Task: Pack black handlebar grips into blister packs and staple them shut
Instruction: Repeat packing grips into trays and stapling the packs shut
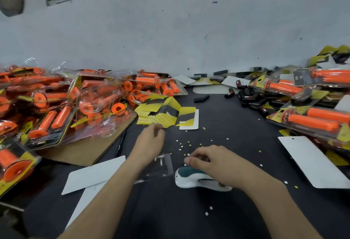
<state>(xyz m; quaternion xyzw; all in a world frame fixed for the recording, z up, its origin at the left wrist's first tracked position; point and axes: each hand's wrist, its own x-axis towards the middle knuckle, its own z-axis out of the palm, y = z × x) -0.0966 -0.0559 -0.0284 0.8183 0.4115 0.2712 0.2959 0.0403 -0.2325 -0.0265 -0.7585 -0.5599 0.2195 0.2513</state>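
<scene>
Head-worn wide-angle camera looks forward and down, near the table (pixel 170 219)

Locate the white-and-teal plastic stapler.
Head view, lower centre: the white-and-teal stapler lies on the black tabletop beneath the right hand, just right of the clear plastic blister shell.

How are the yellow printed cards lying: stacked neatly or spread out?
Spread out. The yellow cards fan untidily over the black table, edges askew, several overlapping.

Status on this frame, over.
Left hand at yellow card stack, hold unclear. Right hand loosely curled over stapler. Blister pack empty between them. Black grips far back.
</scene>
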